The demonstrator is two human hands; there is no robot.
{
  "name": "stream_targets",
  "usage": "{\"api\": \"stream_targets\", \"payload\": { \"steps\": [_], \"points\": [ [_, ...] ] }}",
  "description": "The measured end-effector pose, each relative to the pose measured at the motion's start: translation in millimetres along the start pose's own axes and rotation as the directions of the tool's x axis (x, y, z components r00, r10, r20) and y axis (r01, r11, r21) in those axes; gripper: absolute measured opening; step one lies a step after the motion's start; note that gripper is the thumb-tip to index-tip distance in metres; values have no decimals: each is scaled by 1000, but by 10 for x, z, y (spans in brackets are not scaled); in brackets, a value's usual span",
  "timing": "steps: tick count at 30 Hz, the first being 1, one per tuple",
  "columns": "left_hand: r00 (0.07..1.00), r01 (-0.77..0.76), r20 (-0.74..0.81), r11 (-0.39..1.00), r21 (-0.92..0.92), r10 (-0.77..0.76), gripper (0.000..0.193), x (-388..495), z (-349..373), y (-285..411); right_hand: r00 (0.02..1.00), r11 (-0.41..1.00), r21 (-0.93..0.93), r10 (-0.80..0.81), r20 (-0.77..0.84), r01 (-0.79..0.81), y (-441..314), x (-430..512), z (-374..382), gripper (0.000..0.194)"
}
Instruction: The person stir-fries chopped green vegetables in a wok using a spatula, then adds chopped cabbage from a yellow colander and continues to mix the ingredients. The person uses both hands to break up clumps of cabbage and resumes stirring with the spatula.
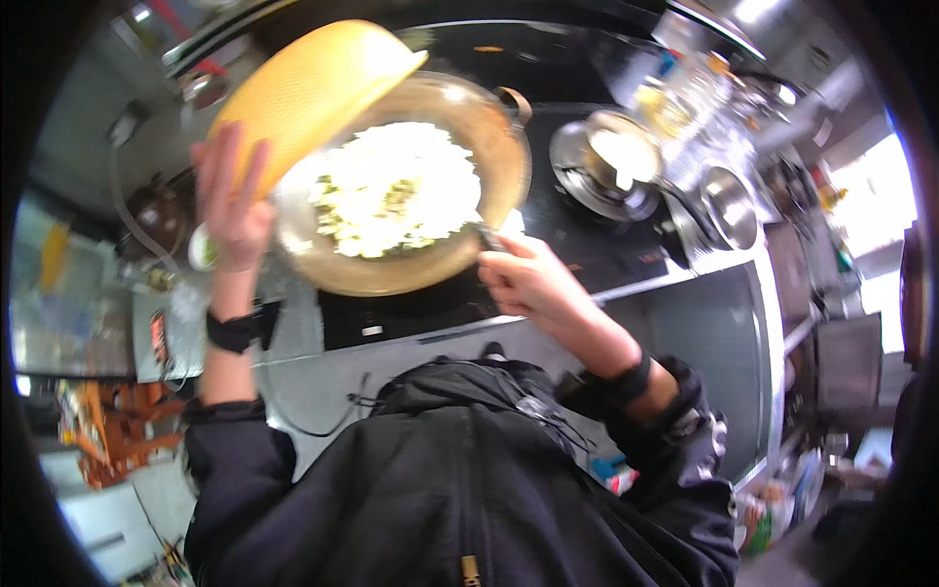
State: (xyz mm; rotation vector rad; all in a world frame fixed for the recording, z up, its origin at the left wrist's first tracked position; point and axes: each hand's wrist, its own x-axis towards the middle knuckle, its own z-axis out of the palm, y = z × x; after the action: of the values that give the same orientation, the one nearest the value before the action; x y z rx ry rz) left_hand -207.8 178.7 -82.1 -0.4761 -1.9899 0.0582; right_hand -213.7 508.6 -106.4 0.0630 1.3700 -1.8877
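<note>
My left hand (236, 198) is spread against the underside of a yellow basket or colander (315, 88), which is tilted on its side over the left part of a wide metal wok (506, 161). In the wok lies a heap of pale, chopped food with green bits (400, 191), overexposed in places. My right hand (517, 275) is closed around the dark handle of a utensil (490, 238) at the wok's near right rim; the utensil's working end is lost in glare and blur.
Right of the wok, a small pan (623, 154) with white contents stands on the black cooktop (587, 257). Farther right are a steel bowl (730, 205) and clear containers (678, 103). A small white bowl (202, 246) sits beside my left wrist.
</note>
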Motion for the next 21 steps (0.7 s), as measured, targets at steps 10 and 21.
{"api": "stream_targets", "payload": {
  "steps": [10,21],
  "points": [
    [954,285,-83,957,-59,-289,58,-200,18,-97,997,990,-120,-71,-14,69,-49,-125,56,22],
    [23,545,-5,17,-838,-1000,49,-669,-404,-325,995,902,-421,-102,5,94,-27,-170,-110,24]
  ]
}}
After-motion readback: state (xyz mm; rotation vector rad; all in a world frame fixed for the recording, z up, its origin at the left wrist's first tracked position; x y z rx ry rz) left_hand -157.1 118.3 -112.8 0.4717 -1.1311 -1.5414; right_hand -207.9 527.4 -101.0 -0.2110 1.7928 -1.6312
